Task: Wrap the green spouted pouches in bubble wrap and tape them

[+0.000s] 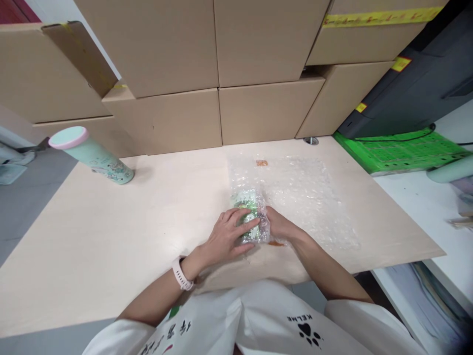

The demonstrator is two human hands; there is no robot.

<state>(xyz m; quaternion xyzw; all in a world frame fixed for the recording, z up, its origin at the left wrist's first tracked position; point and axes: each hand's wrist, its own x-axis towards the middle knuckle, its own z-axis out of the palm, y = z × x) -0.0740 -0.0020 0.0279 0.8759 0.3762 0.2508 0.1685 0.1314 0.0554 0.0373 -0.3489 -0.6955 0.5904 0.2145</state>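
A small green and white package [247, 208] lies under clear bubble wrap near the front of the table. My left hand [232, 230] rests on top of it with fingers spread, the thumb stretched along the near edge. At the package's right side, my right hand [278, 223] has its fingers curled at a fold of the bubble wrap [310, 197], which partly hides them. The rest of the sheet lies flat to the right and behind. Exactly what the package is cannot be made out through the shiny film.
A mint tumbler [98, 158] with a pink rim stands at the left on the pale table [148, 222]. Cardboard boxes [166, 121] are stacked along the back. To the right are a green plastic pallet [399, 153], a dark grey case [417, 93] and a white side surface [414, 197].
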